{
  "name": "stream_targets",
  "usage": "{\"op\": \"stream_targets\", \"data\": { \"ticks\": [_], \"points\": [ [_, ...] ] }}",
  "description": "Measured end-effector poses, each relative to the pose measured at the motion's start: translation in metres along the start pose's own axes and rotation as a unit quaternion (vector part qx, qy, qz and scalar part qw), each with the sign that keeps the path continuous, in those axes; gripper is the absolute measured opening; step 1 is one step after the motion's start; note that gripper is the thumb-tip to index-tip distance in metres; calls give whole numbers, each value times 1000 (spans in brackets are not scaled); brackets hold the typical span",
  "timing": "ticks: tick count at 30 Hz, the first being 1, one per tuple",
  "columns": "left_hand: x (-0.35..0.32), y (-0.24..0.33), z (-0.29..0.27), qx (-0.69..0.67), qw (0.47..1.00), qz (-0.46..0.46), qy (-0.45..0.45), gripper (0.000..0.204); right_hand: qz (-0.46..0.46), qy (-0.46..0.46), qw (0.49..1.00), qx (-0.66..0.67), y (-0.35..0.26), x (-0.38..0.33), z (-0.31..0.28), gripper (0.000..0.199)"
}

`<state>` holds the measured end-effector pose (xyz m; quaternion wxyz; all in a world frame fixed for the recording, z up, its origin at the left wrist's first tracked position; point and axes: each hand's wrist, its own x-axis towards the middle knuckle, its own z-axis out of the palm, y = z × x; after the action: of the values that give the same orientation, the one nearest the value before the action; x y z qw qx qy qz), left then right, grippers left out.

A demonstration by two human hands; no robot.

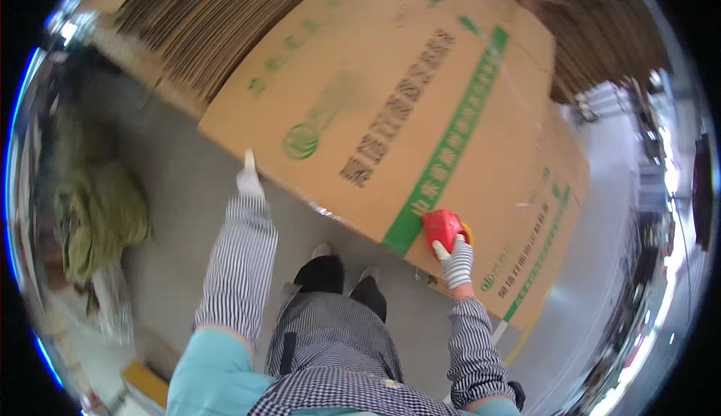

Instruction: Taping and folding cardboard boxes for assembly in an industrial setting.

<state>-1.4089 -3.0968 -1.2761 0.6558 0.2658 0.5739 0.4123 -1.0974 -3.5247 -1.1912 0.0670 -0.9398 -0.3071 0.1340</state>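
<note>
A large flat brown cardboard sheet [342,108] with a green stripe, a green round mark and dark print spreads before me. My left hand [250,179], in a pale glove, is at its near left edge. One finger stretches out and its tip meets the edge; the other fingers are hard to make out. In my right hand [455,262], wearing a striped glove, is a red tape dispenser [441,227]. The hand is closed around it, above the sheet by the lower end of the green stripe. A bit of yellow shows at the dispenser's right side.
Stacked cardboard [191,29] rises at the back left, and another stack [601,25] at the back right. A second printed cardboard panel [526,258] lies to the right. Green sacks [105,217] sit on the grey floor [176,157] at left, near a yellow object [145,382].
</note>
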Motion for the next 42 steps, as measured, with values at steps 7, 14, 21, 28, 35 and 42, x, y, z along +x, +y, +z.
{"op": "stream_targets", "data": {
  "ticks": [7,14,21,28,35,42],
  "points": [
    [-146,-102,-2,38,901,-380,-207,66,141,-42,820,553,-40,-94,-54,33],
    [-153,-74,-14,30,910,-352,-216,60,245,-27,713,656,-45,-207,-60,44],
    [-106,-32,-7,3,945,-288,-157,62,307,49,594,742,-21,-243,-57,45],
    [-127,-47,18,32,943,-292,-156,57,327,104,569,748,-13,-260,-67,44],
    [-77,-62,-16,-49,920,-251,-298,24,322,55,571,753,-31,-250,-84,49],
    [-63,-50,-3,-48,914,-348,-202,49,363,75,564,738,-39,-268,-110,47]
  ]
}}
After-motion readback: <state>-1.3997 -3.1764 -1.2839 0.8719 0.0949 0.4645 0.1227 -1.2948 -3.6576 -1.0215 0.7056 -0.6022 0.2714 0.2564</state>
